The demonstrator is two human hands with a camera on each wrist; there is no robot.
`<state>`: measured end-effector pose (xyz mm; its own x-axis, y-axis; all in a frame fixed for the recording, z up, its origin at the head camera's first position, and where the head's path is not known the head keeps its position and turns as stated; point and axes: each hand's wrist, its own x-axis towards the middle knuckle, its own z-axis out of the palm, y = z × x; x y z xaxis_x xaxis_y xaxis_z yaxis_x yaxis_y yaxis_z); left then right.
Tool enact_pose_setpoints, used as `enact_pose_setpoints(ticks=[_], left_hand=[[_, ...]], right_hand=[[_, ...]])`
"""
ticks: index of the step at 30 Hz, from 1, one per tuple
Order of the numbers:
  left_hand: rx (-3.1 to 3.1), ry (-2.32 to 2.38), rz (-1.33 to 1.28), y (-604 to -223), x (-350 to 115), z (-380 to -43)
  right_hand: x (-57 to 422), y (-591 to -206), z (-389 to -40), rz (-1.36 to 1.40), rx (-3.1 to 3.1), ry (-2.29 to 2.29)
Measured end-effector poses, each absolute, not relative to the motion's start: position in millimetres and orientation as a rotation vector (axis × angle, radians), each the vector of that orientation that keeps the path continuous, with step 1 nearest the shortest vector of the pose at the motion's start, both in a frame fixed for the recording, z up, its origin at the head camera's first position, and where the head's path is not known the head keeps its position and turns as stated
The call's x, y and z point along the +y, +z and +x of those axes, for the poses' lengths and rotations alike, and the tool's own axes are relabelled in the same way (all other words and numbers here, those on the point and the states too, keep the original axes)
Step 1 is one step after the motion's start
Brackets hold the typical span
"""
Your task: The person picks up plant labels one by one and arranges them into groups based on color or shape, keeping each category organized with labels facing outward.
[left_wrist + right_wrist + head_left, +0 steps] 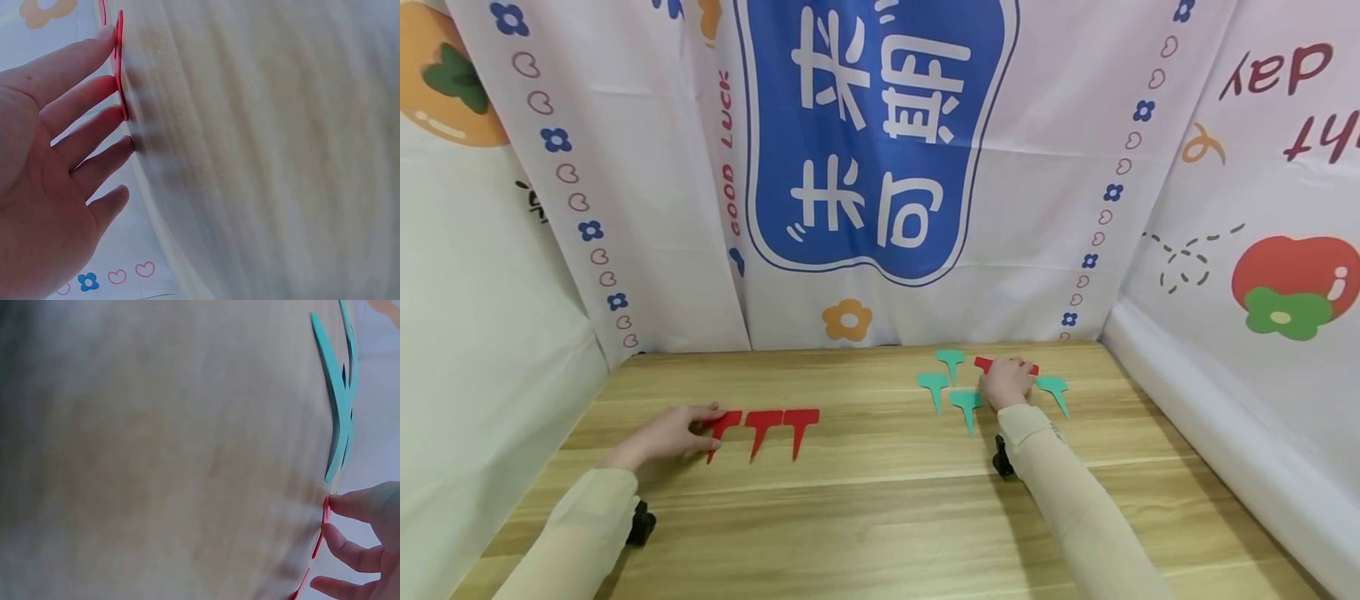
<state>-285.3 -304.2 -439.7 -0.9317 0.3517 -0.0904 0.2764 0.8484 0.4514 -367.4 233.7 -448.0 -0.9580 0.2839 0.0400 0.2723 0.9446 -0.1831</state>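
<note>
Three red T-shaped plant labels lie in a row on the left half of the table. My left hand is at the leftmost red label, its fingertips touching it with the fingers fairly straight. Beside it lie the middle red label and the right red label. At the far right of the table, my right hand pinches another red plant label between thumb and index finger; the hand hides its stem. Several teal T-shaped plant labels surround that hand, one on its right.
The wooden table ends at the back against a printed cloth. White cloth walls stand along the left and right sides. A black wrist device sits at the left cuff, another at the right cuff.
</note>
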Motion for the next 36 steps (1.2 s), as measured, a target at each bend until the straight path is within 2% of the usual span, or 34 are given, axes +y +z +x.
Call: enact_pose_setpoints(ticks=[10, 36], left_hand=[[2.855, 0.665, 0.491, -441.2, -305.6, -285.5], [2.861, 0.645, 0.497, -439.9, -307.9, -286.3]], right_hand=[[231.4, -446.0, -369.0, -0.563, -3.047, 0.283], [231.4, -444.4, -373.0, -0.616, -3.052, 0.293]])
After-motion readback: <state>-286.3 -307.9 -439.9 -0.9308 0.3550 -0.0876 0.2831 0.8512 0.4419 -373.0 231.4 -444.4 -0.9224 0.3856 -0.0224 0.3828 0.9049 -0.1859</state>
